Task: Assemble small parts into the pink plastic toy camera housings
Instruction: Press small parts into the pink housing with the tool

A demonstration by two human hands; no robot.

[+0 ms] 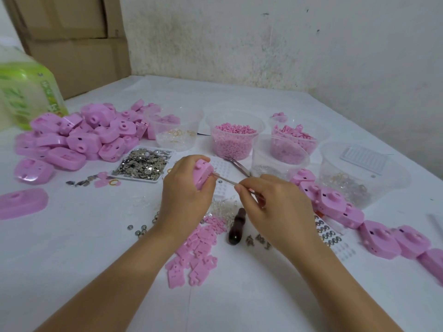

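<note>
1. Right hand (275, 212): thumb + forefinger pinch tweezers (227, 180) near the rear end. Tips reach the open side of the housing (202, 174). Whether they carry a part: too small to tell.
2. Left hand (184, 195): fingers curled round the housing, held off the tabletop (239, 295) over its centre, open side turned toward the tweezers.
3. Under the hands: heap of clear bits (225, 204); dark-handled tool (236, 226) lying just beside it; flat pink plates (199, 245) spread toward the near edge.
4. Behind the hands: spare tweezers (236, 165); tray of metal bits (143, 164); tub of pink pellets (233, 140), w/ other clear tubs alongside.
5. Far-left corner: pile of loose housings (79, 137). Right edge: row of housings (335, 204), looks like done stock.

Step, as judged: seating a small part inside the housing.

Risks, as judged:
- The pinch sits far back on the tweezers, so the tips may wobble. The part could pop out and vanish among the clear bits below.
- If the housing tilts in the left hand, the part may seat crooked.
- Too hard a push may scratch the plastic or bend the part.
- A sleeve or wrist sweep could scatter the plates or roll the tool.
</note>
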